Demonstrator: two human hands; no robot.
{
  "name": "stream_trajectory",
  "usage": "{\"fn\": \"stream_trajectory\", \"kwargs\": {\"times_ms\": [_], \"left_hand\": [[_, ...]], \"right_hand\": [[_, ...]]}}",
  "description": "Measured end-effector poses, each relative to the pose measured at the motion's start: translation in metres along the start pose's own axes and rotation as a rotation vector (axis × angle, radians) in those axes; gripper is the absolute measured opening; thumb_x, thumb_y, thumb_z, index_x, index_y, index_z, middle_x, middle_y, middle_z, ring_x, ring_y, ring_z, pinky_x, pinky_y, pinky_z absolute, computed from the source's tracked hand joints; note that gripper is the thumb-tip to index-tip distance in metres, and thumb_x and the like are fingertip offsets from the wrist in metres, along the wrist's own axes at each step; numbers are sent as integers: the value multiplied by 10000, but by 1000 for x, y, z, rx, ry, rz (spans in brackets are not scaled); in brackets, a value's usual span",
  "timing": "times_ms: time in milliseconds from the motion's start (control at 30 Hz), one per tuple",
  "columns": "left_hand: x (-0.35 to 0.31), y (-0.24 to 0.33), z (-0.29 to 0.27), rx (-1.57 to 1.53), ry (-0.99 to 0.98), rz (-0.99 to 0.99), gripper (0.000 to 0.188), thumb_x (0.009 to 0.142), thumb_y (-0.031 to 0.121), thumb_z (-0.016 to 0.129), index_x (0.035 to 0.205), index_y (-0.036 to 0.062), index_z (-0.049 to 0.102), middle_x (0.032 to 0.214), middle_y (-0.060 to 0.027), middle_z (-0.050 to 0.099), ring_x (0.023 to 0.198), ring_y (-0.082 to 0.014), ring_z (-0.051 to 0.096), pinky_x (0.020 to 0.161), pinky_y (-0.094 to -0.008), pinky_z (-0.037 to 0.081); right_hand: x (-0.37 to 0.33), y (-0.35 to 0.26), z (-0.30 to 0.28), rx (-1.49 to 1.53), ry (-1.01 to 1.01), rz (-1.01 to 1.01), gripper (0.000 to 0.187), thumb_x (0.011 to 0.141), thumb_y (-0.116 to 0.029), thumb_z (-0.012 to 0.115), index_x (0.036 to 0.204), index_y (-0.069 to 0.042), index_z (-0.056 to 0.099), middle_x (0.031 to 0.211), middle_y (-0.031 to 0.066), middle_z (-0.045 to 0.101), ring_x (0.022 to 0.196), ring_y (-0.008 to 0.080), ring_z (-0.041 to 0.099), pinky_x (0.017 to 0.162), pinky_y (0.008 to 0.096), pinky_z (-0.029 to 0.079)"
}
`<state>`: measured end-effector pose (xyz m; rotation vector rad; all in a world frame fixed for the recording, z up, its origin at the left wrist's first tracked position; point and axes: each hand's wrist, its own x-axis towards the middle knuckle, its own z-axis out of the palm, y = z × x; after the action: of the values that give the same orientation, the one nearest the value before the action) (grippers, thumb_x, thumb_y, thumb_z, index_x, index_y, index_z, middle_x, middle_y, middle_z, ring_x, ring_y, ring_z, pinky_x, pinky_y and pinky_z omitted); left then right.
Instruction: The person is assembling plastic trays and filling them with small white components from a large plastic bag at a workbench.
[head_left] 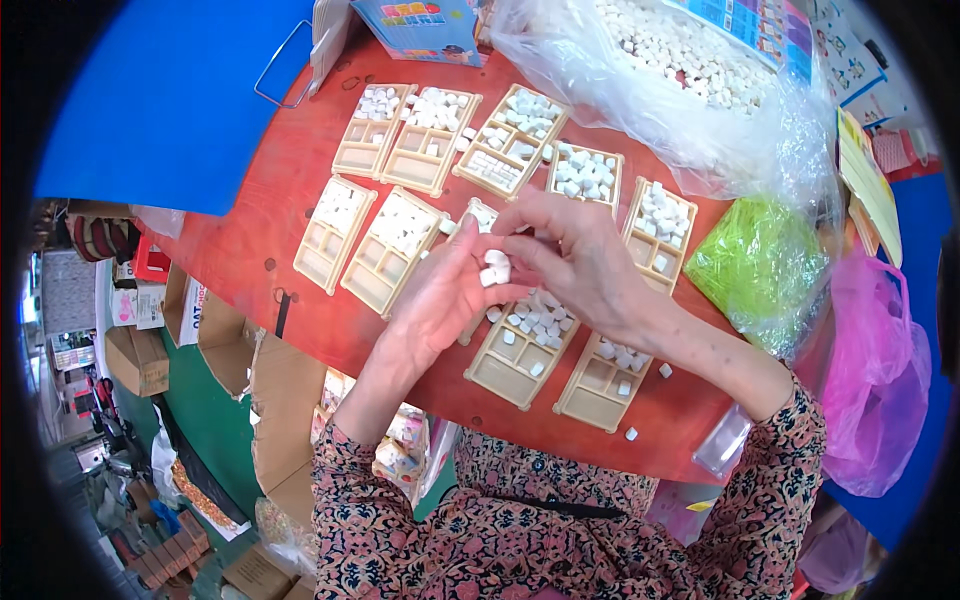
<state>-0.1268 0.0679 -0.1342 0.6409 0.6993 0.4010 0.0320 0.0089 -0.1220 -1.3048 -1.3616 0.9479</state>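
Over the middle of the red table, my left hand (pixel 440 295) is cupped around a few small white cubes (pixel 494 268), which sit against its fingers. My right hand (pixel 580 255) meets it from the right, thumb and fingers pinched together just above the cubes. Whether a cube is between those fingertips I cannot make out. Beneath both hands lie beige compartment trays, partly covered by them. One tray (pixel 505 372) below my hands has white cubes heaped in its upper section and a few in the smaller compartments.
More beige trays (pixel 390 270) with white cubes stand in two rows on the red table (pixel 240 225). A clear plastic bag (pixel 560 65) full of white cubes lies at the back right. Green wrapped packs (pixel 750 260) and a pink bag (pixel 870 370) are at the right. Stray cubes (pixel 631 434) lie near the front edge.
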Motion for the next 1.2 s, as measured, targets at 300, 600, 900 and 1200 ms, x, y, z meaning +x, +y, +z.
{"fn": "stream_trajectory", "kwargs": {"times_ms": [300, 600, 900, 1200], "left_hand": [[21, -8, 2, -377, 30, -110, 509, 961, 404, 380, 1251, -9, 447, 1147, -111, 562, 1106, -209, 511, 937, -359, 426], [40, 19, 45, -372, 28, -8, 319, 984, 244, 366, 1076, -33, 497, 1060, -153, 571, 1005, -214, 565, 852, -364, 488], [142, 68, 180, 351, -70, 553, 325, 841, 195, 608, 1054, -38, 530, 960, -179, 601, 840, -182, 583, 682, -303, 482], [109, 34, 121, 635, -397, 364, 214, 856, 176, 598, 968, -5, 609, 818, -77, 646, 748, -118, 601, 641, -253, 488]], "right_hand": [[-7, -9, 11, -415, -87, -324, 190, 678, 20, 575, 868, 13, 577, 955, 157, 581, 925, 322, 571, 775, 375, 486], [-6, -33, -54, -538, 75, -301, 226, 698, 83, 583, 907, -1, 598, 899, 122, 604, 793, 255, 616, 654, 312, 501], [-35, -74, -129, -378, 498, 38, 112, 828, -25, 583, 909, 29, 637, 748, 34, 621, 698, 88, 556, 618, 216, 433], [-99, -56, -120, -660, -105, 224, 146, 755, -48, 628, 881, 19, 599, 816, 133, 598, 743, 268, 580, 651, 331, 454]]}}
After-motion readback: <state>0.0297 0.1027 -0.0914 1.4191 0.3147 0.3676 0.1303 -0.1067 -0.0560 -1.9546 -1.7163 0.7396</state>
